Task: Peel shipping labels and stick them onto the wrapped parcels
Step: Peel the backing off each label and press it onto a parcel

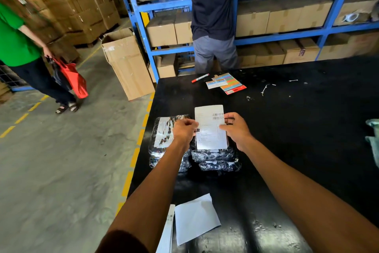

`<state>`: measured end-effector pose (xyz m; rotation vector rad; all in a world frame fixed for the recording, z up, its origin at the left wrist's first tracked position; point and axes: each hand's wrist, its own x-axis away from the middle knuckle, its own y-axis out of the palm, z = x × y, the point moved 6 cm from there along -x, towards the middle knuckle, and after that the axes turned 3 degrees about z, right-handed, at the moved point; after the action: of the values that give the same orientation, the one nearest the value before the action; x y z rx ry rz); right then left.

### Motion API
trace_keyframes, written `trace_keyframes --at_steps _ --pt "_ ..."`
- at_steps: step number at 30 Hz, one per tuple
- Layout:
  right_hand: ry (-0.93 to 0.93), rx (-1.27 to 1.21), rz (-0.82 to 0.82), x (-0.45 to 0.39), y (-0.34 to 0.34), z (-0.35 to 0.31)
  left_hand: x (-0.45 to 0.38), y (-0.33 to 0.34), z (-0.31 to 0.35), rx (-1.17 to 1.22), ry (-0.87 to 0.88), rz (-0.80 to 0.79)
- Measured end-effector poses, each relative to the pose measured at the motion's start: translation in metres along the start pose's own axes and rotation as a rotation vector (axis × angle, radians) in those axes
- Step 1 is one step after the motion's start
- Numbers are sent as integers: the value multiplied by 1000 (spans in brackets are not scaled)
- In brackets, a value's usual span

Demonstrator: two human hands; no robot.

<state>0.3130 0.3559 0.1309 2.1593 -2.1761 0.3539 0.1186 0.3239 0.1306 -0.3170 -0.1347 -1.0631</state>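
Loose backing sheets (194,219) lie nearest; beyond them, above the right parcel stack (215,155), left hand (184,130) and right hand (235,129) pinch the label (210,129) by its edges, best lowered square and smoothed from one edge.

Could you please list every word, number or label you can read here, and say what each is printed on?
None can be read.
Shipping label, held by both hands: barcodes and print, too small.
Red marker: lettering blurred.
Colourful cards: too small.
Cardboard box: mark blurred.
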Motion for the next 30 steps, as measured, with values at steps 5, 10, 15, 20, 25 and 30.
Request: trace_keyframes --at_steps 5,10,15,20,25,30 --pt "-101 144 47 3 1 3 -4 2 -5 -91 21 35" --pt "-155 245 73 6 -3 7 0 4 -3 -197 101 15" --pt "-188 289 57 2 0 11 -4 8 -4 -314 196 -45" --pt "-220 368 75 0 3 17 -11 13 -10 -535 293 -66" --pt "-206 417 123 4 3 22 -6 16 -13 -624 395 -48" --pt "-497 587 101 15 3 12 24 25 2 -759 830 -230"
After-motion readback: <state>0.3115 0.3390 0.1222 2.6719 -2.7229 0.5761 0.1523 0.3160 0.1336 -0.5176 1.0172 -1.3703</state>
